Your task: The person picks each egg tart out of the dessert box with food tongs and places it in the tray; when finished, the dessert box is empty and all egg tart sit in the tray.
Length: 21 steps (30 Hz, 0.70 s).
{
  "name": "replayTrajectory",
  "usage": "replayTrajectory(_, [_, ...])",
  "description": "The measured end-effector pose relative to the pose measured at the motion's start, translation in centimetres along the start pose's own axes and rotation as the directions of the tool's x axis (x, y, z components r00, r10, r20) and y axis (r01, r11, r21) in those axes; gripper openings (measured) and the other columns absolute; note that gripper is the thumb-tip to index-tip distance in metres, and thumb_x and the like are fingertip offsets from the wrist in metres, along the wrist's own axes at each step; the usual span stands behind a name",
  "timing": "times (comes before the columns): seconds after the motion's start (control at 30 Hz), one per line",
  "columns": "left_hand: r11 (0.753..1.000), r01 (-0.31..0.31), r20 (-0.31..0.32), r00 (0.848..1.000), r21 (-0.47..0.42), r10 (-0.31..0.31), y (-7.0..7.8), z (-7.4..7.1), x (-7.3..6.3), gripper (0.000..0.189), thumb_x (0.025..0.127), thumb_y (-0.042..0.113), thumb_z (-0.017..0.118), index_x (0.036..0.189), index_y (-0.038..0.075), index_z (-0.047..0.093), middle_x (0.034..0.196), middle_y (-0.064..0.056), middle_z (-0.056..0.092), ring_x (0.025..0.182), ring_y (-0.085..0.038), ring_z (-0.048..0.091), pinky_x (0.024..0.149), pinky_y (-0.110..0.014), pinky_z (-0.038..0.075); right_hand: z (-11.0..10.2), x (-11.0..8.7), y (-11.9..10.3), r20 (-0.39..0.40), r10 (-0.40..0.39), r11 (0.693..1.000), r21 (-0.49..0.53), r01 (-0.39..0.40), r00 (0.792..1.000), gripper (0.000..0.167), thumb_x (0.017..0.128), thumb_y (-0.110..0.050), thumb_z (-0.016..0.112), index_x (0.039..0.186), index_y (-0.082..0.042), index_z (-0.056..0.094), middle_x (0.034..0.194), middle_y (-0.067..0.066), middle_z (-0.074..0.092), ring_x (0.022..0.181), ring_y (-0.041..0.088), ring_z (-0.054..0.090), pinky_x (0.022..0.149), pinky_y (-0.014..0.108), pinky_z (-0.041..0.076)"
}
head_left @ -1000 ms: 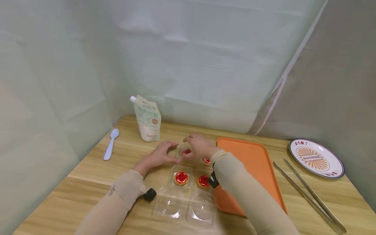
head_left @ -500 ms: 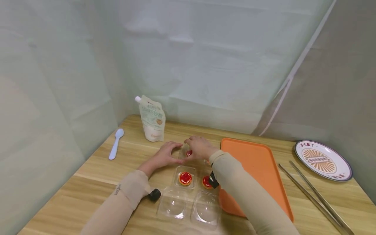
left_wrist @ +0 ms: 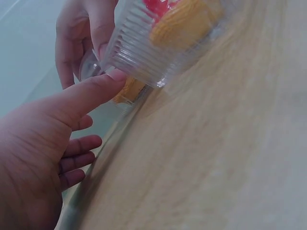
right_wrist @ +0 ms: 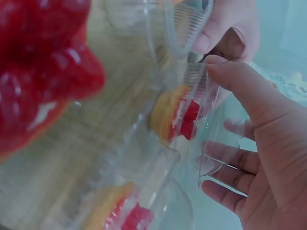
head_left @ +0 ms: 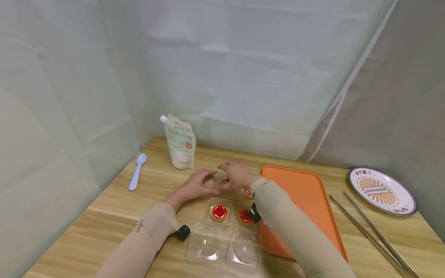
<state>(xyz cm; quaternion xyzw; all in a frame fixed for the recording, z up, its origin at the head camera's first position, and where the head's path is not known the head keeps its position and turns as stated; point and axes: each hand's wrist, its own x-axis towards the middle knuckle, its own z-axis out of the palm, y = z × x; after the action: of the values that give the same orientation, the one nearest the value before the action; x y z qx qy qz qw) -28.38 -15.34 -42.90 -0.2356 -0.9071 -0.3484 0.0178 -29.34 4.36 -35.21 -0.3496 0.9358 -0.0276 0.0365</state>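
Note:
At the back of a group of clear plastic boxes, both hands work on one box (head_left: 219, 178) with a small red-topped tart (head_left: 225, 181) inside. My left hand (head_left: 194, 186) spans its left side, thumb at the near corner and fingers at the far one. From the right, my right hand (head_left: 239, 176) pinches the clear lid (right_wrist: 207, 112) at the edge, its thumb meeting the left thumb's side. The right hand partly hides this tart. Nearer lie a front left tart (head_left: 219, 212) and a front right tart (head_left: 245, 217), each in a box with its domed lid folded back.
Another boxed tart (head_left: 247, 192) sits beside the right wrist. An orange tray (head_left: 295, 185) lies to the right, then metal tongs (head_left: 375, 235) and a patterned plate (head_left: 382, 191). A spouted pouch (head_left: 180, 143) stands at back left, near a pale blue spoon (head_left: 137, 172).
The clear lid, tilted up over the back left tart a second ago, is now lower on its box. Both hands have closed in slightly around it. The head view has shifted a little.

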Motion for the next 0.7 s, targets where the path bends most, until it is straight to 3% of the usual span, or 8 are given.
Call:
replayTrajectory(0.43, [0.999, -0.025, -0.011, 1.0, 0.03, 0.026, 0.1, -0.1, 0.2, 0.07, 0.076, 0.038, 0.079, 0.134, 0.007, 0.054, 0.131, -0.015, 0.058, 0.125, -0.033, 0.048, 0.108, -0.054, 0.034, -1.8, -1.3, 0.4, -0.024, 0.013, 0.997, 0.078, -0.011, 1.0, 0.079, 0.078, -0.042, 0.075, 0.144, -0.014, 0.042, 0.137, 0.017, 0.051, 0.118, 0.03, 0.057, 0.101, 0.044, 0.048])
replayTrajectory(0.7, [1.0, -0.007, -0.004, 1.0, 0.014, 0.007, 0.0, 0.3, 0.2, 0.072, 0.075, 0.041, 0.079, 0.136, 0.011, 0.052, 0.13, -0.013, 0.058, 0.124, -0.031, 0.048, 0.108, -0.053, 0.035, -3.0, -2.9, 0.8, -0.071, 0.013, 0.993, 0.122, -0.005, 0.997, 0.078, 0.079, -0.041, 0.074, 0.145, -0.017, 0.04, 0.14, 0.012, 0.048, 0.115, 0.028, 0.059, 0.095, 0.044, 0.052])
